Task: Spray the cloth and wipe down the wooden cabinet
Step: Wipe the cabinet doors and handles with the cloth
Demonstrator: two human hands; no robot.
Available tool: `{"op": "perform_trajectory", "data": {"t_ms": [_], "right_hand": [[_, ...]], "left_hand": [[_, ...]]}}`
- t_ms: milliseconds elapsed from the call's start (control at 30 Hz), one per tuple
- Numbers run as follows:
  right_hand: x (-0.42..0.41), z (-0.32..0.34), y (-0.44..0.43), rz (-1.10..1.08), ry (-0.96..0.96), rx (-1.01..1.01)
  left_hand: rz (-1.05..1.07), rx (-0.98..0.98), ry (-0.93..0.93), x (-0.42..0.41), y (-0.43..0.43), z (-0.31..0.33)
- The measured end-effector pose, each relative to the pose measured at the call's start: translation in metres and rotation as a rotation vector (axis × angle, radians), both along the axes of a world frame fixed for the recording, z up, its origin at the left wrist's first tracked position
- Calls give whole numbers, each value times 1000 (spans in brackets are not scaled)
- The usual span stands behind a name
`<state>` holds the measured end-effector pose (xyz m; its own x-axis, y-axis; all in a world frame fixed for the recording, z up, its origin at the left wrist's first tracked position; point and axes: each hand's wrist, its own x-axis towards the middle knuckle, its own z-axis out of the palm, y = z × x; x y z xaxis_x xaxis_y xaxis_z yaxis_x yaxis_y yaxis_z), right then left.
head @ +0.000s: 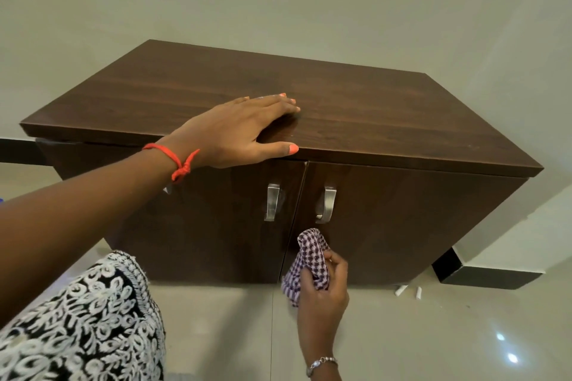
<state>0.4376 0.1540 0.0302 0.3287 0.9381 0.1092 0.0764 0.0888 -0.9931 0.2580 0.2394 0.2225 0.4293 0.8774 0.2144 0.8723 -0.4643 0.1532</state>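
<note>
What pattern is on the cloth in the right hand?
The cloth has a purple-and-white check, seen in the head view, bunched in the right hand.

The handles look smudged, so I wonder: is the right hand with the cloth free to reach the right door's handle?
Probably yes. The right hand holds the cloth just below the right handle, with nothing between them.

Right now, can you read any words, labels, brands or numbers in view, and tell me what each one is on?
None: no readable text anywhere in view.
The cabinet, its two metal handles and the checked cloth in the right hand carry no lettering.
The left hand rests on the cabinet top.
</note>
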Motion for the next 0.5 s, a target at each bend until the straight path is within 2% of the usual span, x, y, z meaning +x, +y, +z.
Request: {"op": "perform_trajectory", "data": {"t_ms": [133,300,500], "right_hand": [[-26,43,-11,-93,49,193],[-42,89,-3,-242,-45,448],[-52,85,13,-282,-303,450]], "left_hand": [[1,-16,2,0,-1,-1],[15,-21,2,0,-1,0],[17,-26,13,-1,0,-2]]}}
